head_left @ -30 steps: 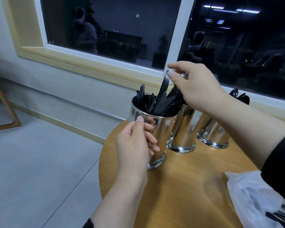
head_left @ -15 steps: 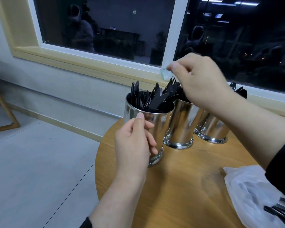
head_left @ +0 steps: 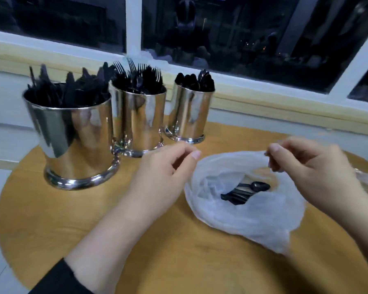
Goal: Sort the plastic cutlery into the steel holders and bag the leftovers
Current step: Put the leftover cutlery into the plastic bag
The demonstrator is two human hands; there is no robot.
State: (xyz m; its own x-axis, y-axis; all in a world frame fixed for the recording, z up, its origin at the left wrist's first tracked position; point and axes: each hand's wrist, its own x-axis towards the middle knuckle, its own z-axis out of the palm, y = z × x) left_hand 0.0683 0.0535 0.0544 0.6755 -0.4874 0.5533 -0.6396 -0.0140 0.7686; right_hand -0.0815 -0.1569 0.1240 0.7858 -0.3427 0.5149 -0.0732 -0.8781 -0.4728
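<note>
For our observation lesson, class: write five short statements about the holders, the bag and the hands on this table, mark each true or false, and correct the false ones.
1. Three steel holders stand on the round wooden table. True.
2. The middle holder holds spoons. False: it holds forks; the spoons are in the right holder.
3. The right hand pinches the edge of the plastic bag. True.
4. The bag is empty. False: black cutlery lies inside it.
5. The left hand grips the nearest holder. False: it is beside the bag's left edge, away from the holders.
</note>
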